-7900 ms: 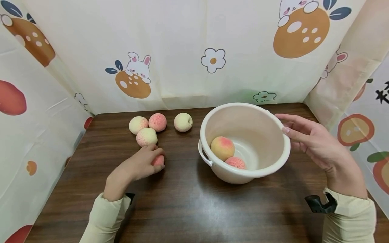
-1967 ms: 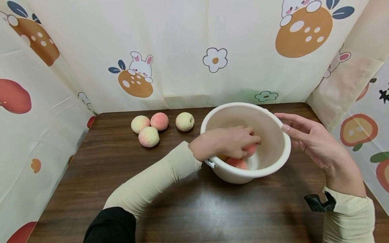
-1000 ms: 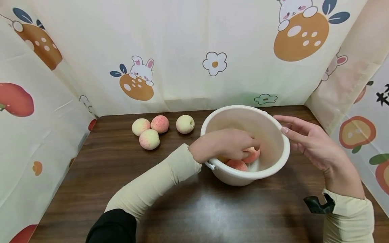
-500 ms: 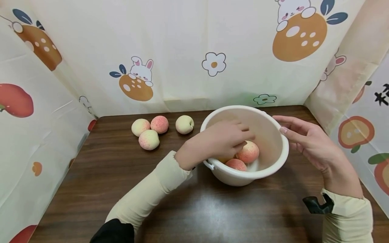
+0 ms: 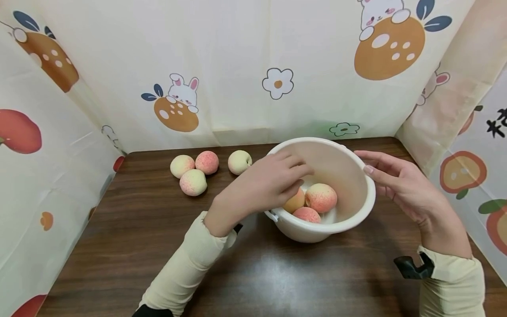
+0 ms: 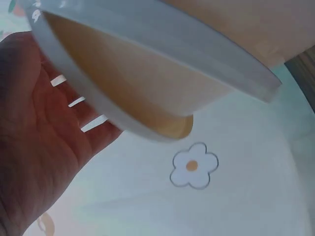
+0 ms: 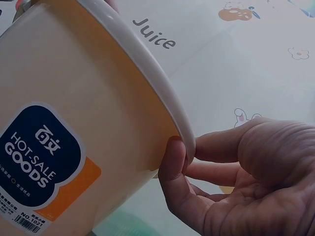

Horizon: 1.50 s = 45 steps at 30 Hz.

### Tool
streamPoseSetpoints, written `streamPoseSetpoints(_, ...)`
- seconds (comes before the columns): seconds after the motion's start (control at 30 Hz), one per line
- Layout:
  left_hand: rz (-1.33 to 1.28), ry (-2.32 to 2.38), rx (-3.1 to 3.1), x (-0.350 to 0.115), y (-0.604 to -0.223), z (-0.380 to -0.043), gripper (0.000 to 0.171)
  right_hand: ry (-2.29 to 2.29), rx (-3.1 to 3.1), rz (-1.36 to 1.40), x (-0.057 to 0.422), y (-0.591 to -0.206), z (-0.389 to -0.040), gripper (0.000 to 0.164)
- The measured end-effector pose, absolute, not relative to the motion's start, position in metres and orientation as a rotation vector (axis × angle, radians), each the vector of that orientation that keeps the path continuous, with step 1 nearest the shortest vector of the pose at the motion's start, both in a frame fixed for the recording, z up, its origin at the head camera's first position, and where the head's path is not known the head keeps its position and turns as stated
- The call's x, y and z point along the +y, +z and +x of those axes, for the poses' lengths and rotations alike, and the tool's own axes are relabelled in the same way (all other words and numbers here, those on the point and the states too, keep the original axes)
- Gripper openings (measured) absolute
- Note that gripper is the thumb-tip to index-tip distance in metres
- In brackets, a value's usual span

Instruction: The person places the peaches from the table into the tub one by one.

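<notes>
A white bucket (image 5: 330,228) stands on the table, tilted a little in the head view. Inside it lie three peaches: a red-and-cream peach (image 5: 321,198), a yellowish peach (image 5: 295,200) and a red peach (image 5: 307,214). My left hand (image 5: 261,185) hovers over the bucket's left rim, fingers loosely bent and holding nothing; the left wrist view shows its palm (image 6: 44,132) bare beside the rim. On the other side, my right hand (image 5: 408,189) pinches the right rim between thumb and fingers, as the right wrist view also shows, next to a dark label (image 7: 42,152).
Left of the bucket, a pale peach (image 5: 239,162) sits alone near the table's back edge. Farther left is a cluster: a cream peach (image 5: 182,166), a red peach (image 5: 207,162) and a speckled peach (image 5: 193,182). Printed curtains (image 5: 229,66) close off the back and both sides.
My left hand carried a peach from the table into the bucket, let it go, and has drawn back up and left over the rim. My right hand keeps its grip on the rim.
</notes>
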<state>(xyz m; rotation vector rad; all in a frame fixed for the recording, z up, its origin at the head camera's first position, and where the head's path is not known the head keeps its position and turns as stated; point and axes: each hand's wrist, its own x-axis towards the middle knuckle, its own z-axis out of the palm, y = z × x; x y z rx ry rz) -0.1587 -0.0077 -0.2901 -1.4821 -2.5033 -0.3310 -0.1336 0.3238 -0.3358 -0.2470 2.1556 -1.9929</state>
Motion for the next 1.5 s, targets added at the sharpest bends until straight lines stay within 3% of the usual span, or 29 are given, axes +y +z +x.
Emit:
streamPoseSetpoints(0.67,-1.162,-0.562,-2.451,-0.066,-0.309,-0.155,0.027,-2.022,2.127,-0.250,0.324,-0.335,-0.134,0.043)
streamPoseSetpoints(1.5,-0.530,-0.441,-2.937,-0.129,-0.360,-0.215,0.040,-2.045,2.092,-0.274,0.323,-0.336,-0.135,0.042)
